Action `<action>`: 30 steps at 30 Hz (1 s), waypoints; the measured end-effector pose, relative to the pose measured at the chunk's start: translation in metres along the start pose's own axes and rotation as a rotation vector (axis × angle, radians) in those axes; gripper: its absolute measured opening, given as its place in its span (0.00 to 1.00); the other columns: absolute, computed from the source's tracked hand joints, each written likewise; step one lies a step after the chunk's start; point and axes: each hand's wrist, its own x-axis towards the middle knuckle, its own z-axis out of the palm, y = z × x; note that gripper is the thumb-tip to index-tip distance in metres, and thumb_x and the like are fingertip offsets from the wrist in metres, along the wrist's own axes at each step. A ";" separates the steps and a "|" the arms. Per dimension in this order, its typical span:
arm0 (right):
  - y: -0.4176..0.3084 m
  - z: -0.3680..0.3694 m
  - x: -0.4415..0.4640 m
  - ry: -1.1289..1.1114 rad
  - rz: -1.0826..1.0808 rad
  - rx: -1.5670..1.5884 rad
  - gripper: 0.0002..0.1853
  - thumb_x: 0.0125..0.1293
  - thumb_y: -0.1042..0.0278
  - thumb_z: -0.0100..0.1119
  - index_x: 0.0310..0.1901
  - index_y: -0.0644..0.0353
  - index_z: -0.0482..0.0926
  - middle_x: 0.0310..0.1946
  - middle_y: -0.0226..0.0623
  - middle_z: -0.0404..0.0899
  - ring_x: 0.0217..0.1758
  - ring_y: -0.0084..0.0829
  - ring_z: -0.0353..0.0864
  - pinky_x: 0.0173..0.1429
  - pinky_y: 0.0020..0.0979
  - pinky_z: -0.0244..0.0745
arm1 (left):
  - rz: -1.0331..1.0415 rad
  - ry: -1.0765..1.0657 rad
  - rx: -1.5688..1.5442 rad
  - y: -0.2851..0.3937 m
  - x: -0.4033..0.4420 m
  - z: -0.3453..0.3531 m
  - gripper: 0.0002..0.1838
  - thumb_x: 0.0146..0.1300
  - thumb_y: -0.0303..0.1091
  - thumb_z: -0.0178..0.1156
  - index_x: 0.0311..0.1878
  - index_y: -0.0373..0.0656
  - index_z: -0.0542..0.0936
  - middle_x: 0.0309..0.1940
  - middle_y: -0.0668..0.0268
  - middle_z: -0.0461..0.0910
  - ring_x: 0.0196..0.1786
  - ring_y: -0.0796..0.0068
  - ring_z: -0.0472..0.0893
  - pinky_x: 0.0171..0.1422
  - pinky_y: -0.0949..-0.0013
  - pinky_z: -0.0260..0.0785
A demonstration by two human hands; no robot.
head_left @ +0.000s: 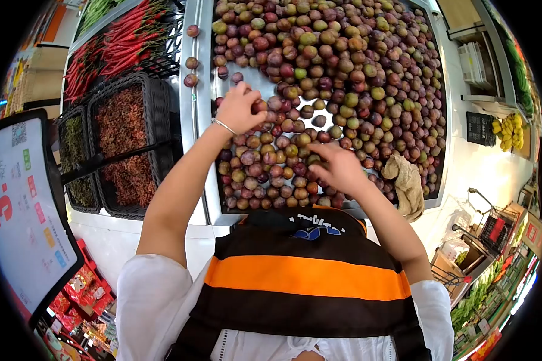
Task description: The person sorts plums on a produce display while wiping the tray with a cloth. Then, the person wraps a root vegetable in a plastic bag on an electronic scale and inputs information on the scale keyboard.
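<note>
Plums (343,54), dark red, purple and greenish, lie heaped in a wide metal display bin (206,120). My left hand (241,109), with a thin bracelet at the wrist, is over the bin's left part. Its fingers and thumb curve around a plum (259,106). My right hand (342,168) is lower and nearer the middle, palm down over the plums. Its thumb and forefinger are spread apart, and the fingertips reach down among the fruit; no plum shows in its grip. Patches of bare metal show between the plums near both hands.
A crumpled tan cloth (405,185) lies on the bin's right front corner. Several plums (191,62) sit on the left rim. Black baskets (156,114) with reddish peppercorn-like produce, red chillies (132,39) and a price sign (30,210) stand left; a shopping cart (494,228) stands right.
</note>
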 end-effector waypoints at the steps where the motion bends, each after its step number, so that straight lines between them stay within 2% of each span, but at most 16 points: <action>1: 0.002 -0.006 0.004 0.088 0.099 -0.039 0.25 0.58 0.64 0.62 0.58 0.55 0.72 0.46 0.43 0.77 0.42 0.43 0.79 0.45 0.39 0.76 | 0.045 0.101 0.017 0.009 -0.006 -0.002 0.16 0.50 0.43 0.63 0.38 0.44 0.77 0.46 0.56 0.69 0.47 0.50 0.72 0.53 0.54 0.66; 2: 0.005 -0.011 0.009 0.176 0.200 -0.076 0.25 0.58 0.63 0.62 0.58 0.56 0.72 0.47 0.42 0.78 0.44 0.43 0.79 0.47 0.39 0.75 | 0.033 0.122 0.016 0.019 -0.015 -0.004 0.16 0.51 0.43 0.63 0.37 0.43 0.76 0.44 0.57 0.71 0.47 0.50 0.72 0.54 0.55 0.65; 4: 0.018 -0.028 0.029 0.403 0.103 -0.286 0.25 0.57 0.61 0.63 0.56 0.60 0.73 0.51 0.41 0.77 0.50 0.45 0.76 0.54 0.40 0.73 | 0.113 0.146 -0.017 0.029 -0.028 0.004 0.18 0.51 0.45 0.63 0.40 0.43 0.76 0.42 0.55 0.71 0.47 0.50 0.71 0.52 0.53 0.67; 6: 0.034 -0.033 0.054 0.462 0.071 -0.391 0.25 0.57 0.62 0.63 0.55 0.63 0.73 0.52 0.40 0.77 0.53 0.45 0.74 0.57 0.38 0.71 | -0.014 -0.012 -0.244 0.048 -0.045 0.017 0.19 0.53 0.44 0.63 0.44 0.44 0.75 0.41 0.56 0.72 0.48 0.51 0.72 0.52 0.53 0.68; 8: 0.040 -0.031 0.074 0.446 0.075 -0.454 0.28 0.56 0.61 0.64 0.57 0.64 0.72 0.54 0.40 0.76 0.56 0.42 0.72 0.56 0.38 0.69 | 0.041 0.046 -0.227 0.057 -0.057 0.026 0.25 0.52 0.43 0.65 0.53 0.45 0.74 0.46 0.56 0.72 0.51 0.50 0.72 0.54 0.54 0.68; 10: 0.028 -0.029 0.092 0.336 0.168 -0.637 0.32 0.56 0.58 0.64 0.62 0.60 0.69 0.58 0.38 0.73 0.60 0.39 0.69 0.60 0.43 0.67 | 0.077 0.155 -0.263 0.060 -0.054 0.026 0.27 0.53 0.43 0.65 0.56 0.45 0.74 0.51 0.54 0.71 0.55 0.49 0.70 0.59 0.55 0.67; 12: 0.026 -0.021 0.103 0.362 0.208 -0.674 0.33 0.55 0.54 0.65 0.61 0.59 0.69 0.57 0.36 0.73 0.61 0.35 0.68 0.59 0.47 0.65 | 0.031 0.214 -0.220 0.051 -0.041 0.018 0.27 0.53 0.42 0.64 0.56 0.44 0.73 0.55 0.52 0.71 0.58 0.49 0.69 0.63 0.55 0.63; 15: 0.025 -0.018 0.113 0.253 0.305 -0.694 0.25 0.54 0.54 0.66 0.48 0.58 0.72 0.46 0.33 0.74 0.56 0.35 0.71 0.55 0.52 0.62 | -0.062 0.356 -0.183 0.011 -0.005 0.006 0.27 0.51 0.37 0.65 0.56 0.42 0.73 0.56 0.52 0.71 0.59 0.49 0.69 0.65 0.54 0.61; 16: 0.023 -0.019 0.114 0.252 0.305 -0.698 0.25 0.54 0.54 0.66 0.48 0.58 0.72 0.46 0.33 0.74 0.56 0.35 0.71 0.55 0.52 0.62 | -0.106 0.397 -0.170 -0.005 0.008 0.007 0.30 0.51 0.37 0.66 0.58 0.42 0.71 0.56 0.51 0.70 0.58 0.48 0.69 0.65 0.53 0.62; 18: 0.018 -0.020 0.114 0.189 0.286 -0.683 0.25 0.54 0.54 0.66 0.50 0.56 0.72 0.48 0.33 0.73 0.55 0.35 0.72 0.55 0.53 0.62 | -0.029 0.455 -0.032 -0.034 0.039 0.008 0.36 0.49 0.42 0.68 0.63 0.45 0.69 0.61 0.46 0.65 0.58 0.47 0.68 0.65 0.54 0.62; 20: 0.018 -0.016 0.115 0.209 0.273 -0.677 0.27 0.54 0.53 0.66 0.53 0.53 0.71 0.49 0.34 0.72 0.56 0.35 0.71 0.54 0.57 0.62 | -0.168 0.312 -0.130 -0.026 0.062 -0.007 0.40 0.47 0.50 0.70 0.65 0.51 0.68 0.65 0.44 0.59 0.64 0.42 0.63 0.67 0.50 0.59; 22: 0.006 -0.015 0.116 0.134 0.364 -0.574 0.30 0.55 0.51 0.66 0.57 0.49 0.69 0.54 0.35 0.70 0.59 0.38 0.69 0.57 0.64 0.60 | -0.132 0.399 0.017 -0.020 0.079 0.007 0.42 0.46 0.53 0.70 0.65 0.53 0.68 0.66 0.44 0.57 0.66 0.40 0.58 0.67 0.46 0.58; 23: 0.000 -0.011 0.117 0.085 0.379 -0.514 0.33 0.55 0.50 0.67 0.62 0.44 0.66 0.59 0.37 0.68 0.64 0.43 0.66 0.60 0.72 0.55 | -0.087 0.482 0.164 -0.016 0.087 0.015 0.43 0.45 0.57 0.70 0.66 0.55 0.67 0.67 0.43 0.55 0.69 0.37 0.54 0.67 0.43 0.57; 24: -0.004 -0.010 0.117 0.051 0.411 -0.457 0.36 0.55 0.49 0.67 0.64 0.41 0.63 0.63 0.40 0.65 0.69 0.46 0.60 0.63 0.76 0.48 | -0.108 0.463 0.159 -0.012 0.090 0.021 0.44 0.45 0.59 0.69 0.66 0.56 0.67 0.66 0.48 0.58 0.71 0.35 0.47 0.67 0.38 0.56; 27: 0.000 0.001 0.109 0.063 0.360 -0.442 0.38 0.56 0.50 0.67 0.67 0.40 0.61 0.64 0.41 0.63 0.72 0.47 0.52 0.62 0.78 0.47 | -0.192 0.396 0.082 -0.011 0.084 0.029 0.36 0.48 0.60 0.67 0.59 0.53 0.72 0.65 0.54 0.61 0.69 0.38 0.52 0.65 0.40 0.58; 30: -0.001 0.004 0.101 0.069 0.286 -0.390 0.36 0.55 0.50 0.67 0.65 0.42 0.64 0.57 0.41 0.68 0.66 0.46 0.62 0.63 0.72 0.53 | -0.105 0.438 0.162 -0.013 0.067 0.025 0.28 0.52 0.59 0.63 0.50 0.51 0.78 0.61 0.55 0.65 0.60 0.42 0.64 0.59 0.47 0.65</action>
